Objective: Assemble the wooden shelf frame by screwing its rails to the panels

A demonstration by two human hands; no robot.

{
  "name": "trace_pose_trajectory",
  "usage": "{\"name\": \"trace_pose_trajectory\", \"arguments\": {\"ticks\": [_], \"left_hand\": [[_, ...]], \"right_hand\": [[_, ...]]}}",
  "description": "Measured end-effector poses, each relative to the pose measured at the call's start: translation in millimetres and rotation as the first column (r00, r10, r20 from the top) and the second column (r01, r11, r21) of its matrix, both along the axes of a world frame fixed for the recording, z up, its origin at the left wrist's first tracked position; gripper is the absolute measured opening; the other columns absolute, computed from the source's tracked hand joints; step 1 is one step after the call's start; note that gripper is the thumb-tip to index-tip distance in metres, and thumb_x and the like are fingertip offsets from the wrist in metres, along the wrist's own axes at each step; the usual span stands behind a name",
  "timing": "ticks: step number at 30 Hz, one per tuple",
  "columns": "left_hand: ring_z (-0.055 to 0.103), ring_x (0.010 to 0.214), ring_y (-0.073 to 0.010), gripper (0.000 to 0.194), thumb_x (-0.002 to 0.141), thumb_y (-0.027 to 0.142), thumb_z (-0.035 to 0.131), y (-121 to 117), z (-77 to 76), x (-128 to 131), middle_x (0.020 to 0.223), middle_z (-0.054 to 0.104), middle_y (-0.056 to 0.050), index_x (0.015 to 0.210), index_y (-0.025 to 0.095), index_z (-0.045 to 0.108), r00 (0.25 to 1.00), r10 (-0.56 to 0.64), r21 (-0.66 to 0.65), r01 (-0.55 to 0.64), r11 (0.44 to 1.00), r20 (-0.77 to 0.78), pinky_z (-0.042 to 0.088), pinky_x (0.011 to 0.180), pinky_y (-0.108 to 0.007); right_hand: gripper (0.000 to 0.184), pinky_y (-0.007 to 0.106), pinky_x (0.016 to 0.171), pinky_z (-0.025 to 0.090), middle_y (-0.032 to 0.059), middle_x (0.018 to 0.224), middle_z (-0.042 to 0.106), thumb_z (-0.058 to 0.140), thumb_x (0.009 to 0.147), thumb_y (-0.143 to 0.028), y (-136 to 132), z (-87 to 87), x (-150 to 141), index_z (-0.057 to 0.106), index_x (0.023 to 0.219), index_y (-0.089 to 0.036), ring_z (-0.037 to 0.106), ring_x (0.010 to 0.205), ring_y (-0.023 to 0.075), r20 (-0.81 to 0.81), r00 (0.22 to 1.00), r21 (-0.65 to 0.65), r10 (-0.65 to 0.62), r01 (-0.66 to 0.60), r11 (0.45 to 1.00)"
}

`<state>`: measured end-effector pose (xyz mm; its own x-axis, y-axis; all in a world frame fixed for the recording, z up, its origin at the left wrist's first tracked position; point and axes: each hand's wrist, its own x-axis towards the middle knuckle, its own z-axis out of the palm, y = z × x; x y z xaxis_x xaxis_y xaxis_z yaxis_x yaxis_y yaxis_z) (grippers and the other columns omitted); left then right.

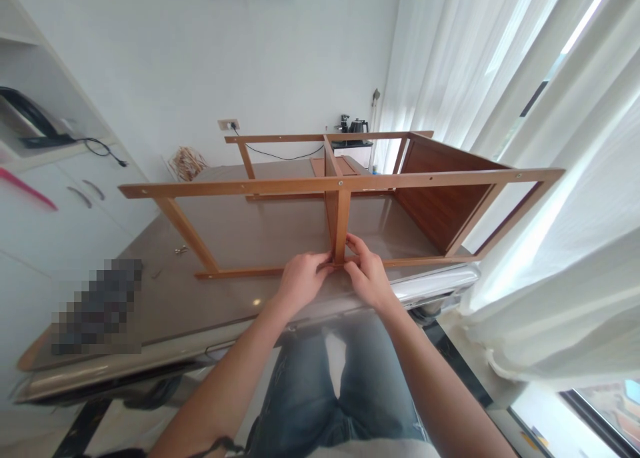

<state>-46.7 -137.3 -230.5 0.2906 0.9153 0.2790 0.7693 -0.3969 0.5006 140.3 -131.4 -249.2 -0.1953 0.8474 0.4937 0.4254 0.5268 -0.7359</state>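
Both left hand [303,277] and right hand [369,275] are equally flanking the vertical post [342,219] low down. Fingers [357,243] are curling inward; pinch unconfirmable.

Pretty bright shot, daylight coming through the white curtains [440,65] to the right of the right hand [369,275]. Small glare spot [257,302] on the desk [200,308] just left of the left hand [301,278], a pixelated patch [97,311] farther left, and the outer edges look super stretched.

Here, the left hand [304,278] and right hand [369,273] touch the middle bar [343,221] of a wooden frame [250,187] on a table [185,308].
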Motion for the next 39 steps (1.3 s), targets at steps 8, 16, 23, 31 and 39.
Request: {"name": "trace_pose_trajectory", "arguments": {"ticks": [8, 16, 23, 31, 39], "left_hand": [[0.073, 0.108, -0.0248, 0.028, 0.097, 0.033, 0.064, 0, 1.8, 2, 0.115, 0.08, -0.003, 0.123, 0.035, 0.075, 0.999, 0.042, -0.061, -0.041, 0.997, 0.013, 0.054, 0.089, -0.03], [0.074, 0.109, -0.0253, 0.029, 0.097, 0.036, 0.064, 0, 1.0, 1, 0.116, 0.08, -0.002, 0.124, 0.037, 0.075, 0.999, 0.039, -0.046, -0.037, 0.998, 0.029, 0.054, 0.092, -0.031], [0.074, 0.106, -0.0249, 0.028, 0.097, 0.033, 0.062, -1, 1.4, 1, 0.113, 0.081, -0.003, 0.122, 0.035, 0.075, 0.998, 0.016, -0.034, -0.014, 0.999, 0.053, 0.054, 0.09, -0.032], [0.073, 0.1, -0.0249, 0.024, 0.095, 0.025, 0.061, -4, -4.5, 4, 0.107, 0.079, -0.006, 0.114, 0.028, 0.076, 0.999, 0.041, 0.032, -0.042, 0.999, 0.032, 0.054, 0.089, -0.034], [0.066, 0.1, -0.0266, 0.02, 0.097, 0.021, 0.055, -6, -14.3, 2, 0.101, 0.072, -0.008, 0.099, 0.023, 0.075, 0.998, 0.065, 0.118, -0.065, 0.991, 0.002, 0.051, 0.087, -0.037]], "right_hand": [[0.064, 0.046, 0.104, 0.053, 0.0063, 0.105, 0.081, 0.047, 0.082, -0.015, 1, 0.0, 0, 0.049, 0.146, -0.021, 0.065, 0.129, 0.0291, 0.025, 1.0, 0.002, -0.015, 0.015, 1.0], [0.063, 0.045, 0.102, 0.055, 0.0057, 0.105, 0.081, 0.047, 0.08, -0.016, 0, 4.3, 1, 0.052, 0.143, -0.02, 0.067, 0.126, 0.0288, 0.049, 0.999, -0.007, 0.005, -0.005, 1.0], [0.063, 0.045, 0.101, 0.056, 0.0063, 0.109, 0.08, 0.047, 0.079, -0.015, 2, 2.5, 1, 0.054, 0.141, -0.021, 0.066, 0.127, 0.0294, 0.044, 0.999, -0.025, 0.018, -0.017, 1.0], [0.06, 0.041, 0.094, 0.063, 0.0081, 0.124, 0.076, 0.048, 0.079, -0.015, -4, 0.3, -3, 0.056, 0.138, -0.022, 0.074, 0.114, 0.027, -0.105, 0.991, 0.064, -0.076, 0.083, 0.994], [0.057, 0.038, 0.083, 0.066, 0.0113, 0.128, 0.074, 0.05, 0.079, -0.019, -3, -4.3, -2, 0.06, 0.135, -0.02, 0.075, 0.113, 0.0286, -0.174, 0.973, 0.078, -0.152, 0.168, 0.983]]}}
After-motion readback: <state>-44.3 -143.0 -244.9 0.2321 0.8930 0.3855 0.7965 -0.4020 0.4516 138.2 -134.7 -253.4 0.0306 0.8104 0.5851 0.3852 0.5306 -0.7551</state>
